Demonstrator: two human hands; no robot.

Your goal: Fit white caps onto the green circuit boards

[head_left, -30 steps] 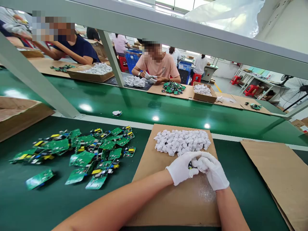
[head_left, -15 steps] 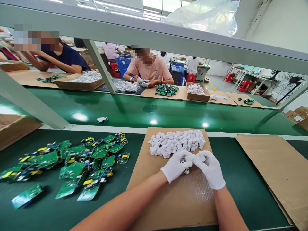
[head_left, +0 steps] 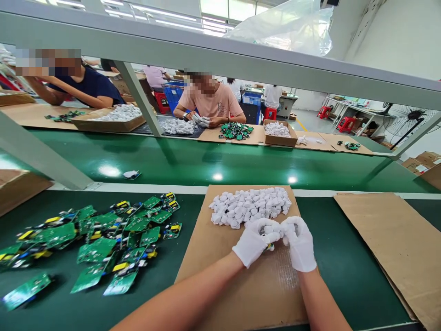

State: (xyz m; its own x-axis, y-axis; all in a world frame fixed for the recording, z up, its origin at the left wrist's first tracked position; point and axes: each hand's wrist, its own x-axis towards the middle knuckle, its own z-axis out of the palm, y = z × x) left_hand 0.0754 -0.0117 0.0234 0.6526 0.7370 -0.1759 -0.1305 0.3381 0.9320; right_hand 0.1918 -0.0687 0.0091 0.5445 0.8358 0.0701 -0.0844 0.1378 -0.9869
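Left hand [head_left: 257,240], white glove: fingers curled partway round a held part [head_left: 270,247], over the near-middle of the cardboard sheet [head_left: 220,285], just in front of the white-piece pile [head_left: 250,207]. Only a sliver of the part shows below the fingers: green and yellow, small. Rest hidden by glove; whitish lumps at the grip, can't tell glove from piece. Right hand [head_left: 299,243], also gloved: fingers bent in, tips right at the left hand's fingertips. Can't tell if it's pinching anything.

White pieces: small, matt, rounded-to-angular lumps, heaped on the sheet's far end, a few dark specks between. Circuit boards [head_left: 96,250] off to the left on the dark green mat [head_left: 165,294]: loose overlapping spread, green faces, some glossy, yellow blocks plus blue, black and white components.

Text: carton [head_left: 429,160] far right has a white label, too small to read. Print on the pink shirt [head_left: 212,103] across the line: illegible. Board markings: illegible too.
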